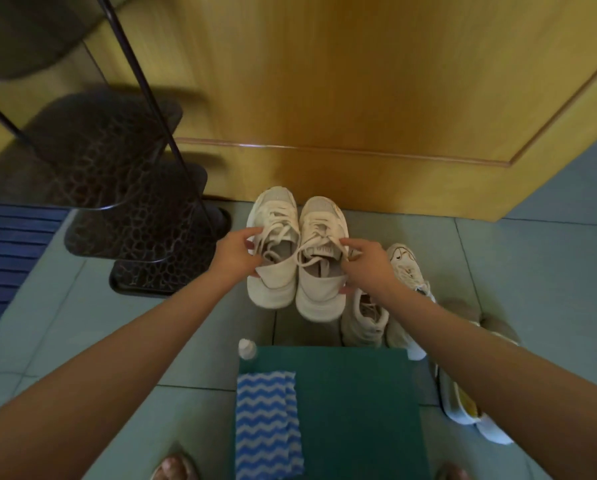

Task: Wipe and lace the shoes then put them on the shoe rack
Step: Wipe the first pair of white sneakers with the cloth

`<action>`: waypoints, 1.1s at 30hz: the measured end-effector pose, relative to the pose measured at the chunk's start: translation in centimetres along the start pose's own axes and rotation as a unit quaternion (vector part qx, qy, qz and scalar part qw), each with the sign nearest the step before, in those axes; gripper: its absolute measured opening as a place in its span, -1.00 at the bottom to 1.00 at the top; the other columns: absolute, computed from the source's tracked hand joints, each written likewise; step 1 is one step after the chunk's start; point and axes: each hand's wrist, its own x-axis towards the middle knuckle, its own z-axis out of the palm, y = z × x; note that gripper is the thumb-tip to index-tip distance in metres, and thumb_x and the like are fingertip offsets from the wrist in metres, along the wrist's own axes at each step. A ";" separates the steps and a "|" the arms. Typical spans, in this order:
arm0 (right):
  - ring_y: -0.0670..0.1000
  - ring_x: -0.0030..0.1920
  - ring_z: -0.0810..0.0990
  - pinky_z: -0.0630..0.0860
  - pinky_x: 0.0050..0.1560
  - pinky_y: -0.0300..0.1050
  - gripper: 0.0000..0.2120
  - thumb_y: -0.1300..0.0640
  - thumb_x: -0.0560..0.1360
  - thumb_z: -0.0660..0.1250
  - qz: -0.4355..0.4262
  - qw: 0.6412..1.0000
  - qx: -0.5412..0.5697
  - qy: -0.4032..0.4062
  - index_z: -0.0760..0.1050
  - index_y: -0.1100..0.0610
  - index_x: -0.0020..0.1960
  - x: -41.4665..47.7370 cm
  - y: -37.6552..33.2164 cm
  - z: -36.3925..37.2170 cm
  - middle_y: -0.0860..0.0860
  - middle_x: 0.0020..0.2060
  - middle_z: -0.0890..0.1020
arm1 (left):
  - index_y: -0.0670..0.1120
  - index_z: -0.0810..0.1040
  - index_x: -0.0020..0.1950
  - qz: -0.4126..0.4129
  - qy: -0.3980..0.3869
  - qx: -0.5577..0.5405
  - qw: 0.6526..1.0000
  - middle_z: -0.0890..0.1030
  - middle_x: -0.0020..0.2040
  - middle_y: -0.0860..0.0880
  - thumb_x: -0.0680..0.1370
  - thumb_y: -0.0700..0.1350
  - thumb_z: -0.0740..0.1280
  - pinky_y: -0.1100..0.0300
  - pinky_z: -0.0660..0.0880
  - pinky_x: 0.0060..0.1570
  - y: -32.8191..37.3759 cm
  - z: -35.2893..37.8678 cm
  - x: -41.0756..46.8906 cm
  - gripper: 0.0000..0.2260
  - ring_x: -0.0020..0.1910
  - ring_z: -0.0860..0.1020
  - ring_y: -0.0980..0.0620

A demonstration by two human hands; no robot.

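Observation:
Two white laced sneakers hang side by side in the air above the floor, toes pointing away from me. My left hand [236,252] grips the left sneaker [272,282] at its collar. My right hand [366,263] grips the right sneaker [319,296] at its collar, fingers near the laces. The black shoe rack [130,188] with patterned tiers stands to the left, close to the left sneaker. A blue-and-white zigzag cloth [267,424] lies on a green stool top [355,410] below my arms.
Another pair of white sneakers [383,306] sits on the tiled floor under my right forearm, with more shoes [463,407] at the right. A small white bottle [247,348] stands by the stool's far left corner. A wooden door [359,98] is straight ahead. A blue mat [9,251] lies left.

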 end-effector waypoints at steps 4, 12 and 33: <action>0.21 0.00 0.61 0.64 -0.30 0.11 -0.53 0.36 0.48 0.29 -0.026 0.999 0.019 0.015 0.42 0.07 0.35 -3.5 -2.3 -2.9 0.13 0.16 0.54 | -0.09 0.42 0.36 0.018 0.015 -0.023 0.999 0.51 0.03 -0.13 0.44 -0.41 0.34 0.18 0.58 -0.41 3.5 -0.3 -3.1 -0.48 -0.10 0.54 -0.07; 0.13 -0.14 0.64 0.65 -0.32 0.06 -0.51 0.37 0.47 0.30 -0.033 0.999 0.006 0.021 0.42 0.04 0.35 -12.0 0.2 -7.5 0.17 0.11 0.59 | -0.06 0.39 0.38 0.003 0.024 -0.065 0.998 0.48 0.06 -0.14 0.46 -0.38 0.35 0.15 0.59 -0.36 4.7 4.0 -12.4 -0.47 -0.04 0.52 -0.12; 0.14 -0.24 0.66 0.63 -0.32 0.09 -0.56 0.39 0.51 0.18 0.015 1.000 0.012 0.009 0.42 0.11 0.34 -23.1 15.3 -6.5 0.16 0.01 0.63 | -0.06 0.39 0.38 0.003 0.000 0.017 1.000 0.54 0.17 -0.14 0.48 -0.33 0.33 0.05 0.59 -0.05 -6.2 11.5 -25.1 -0.52 0.00 0.56 -0.01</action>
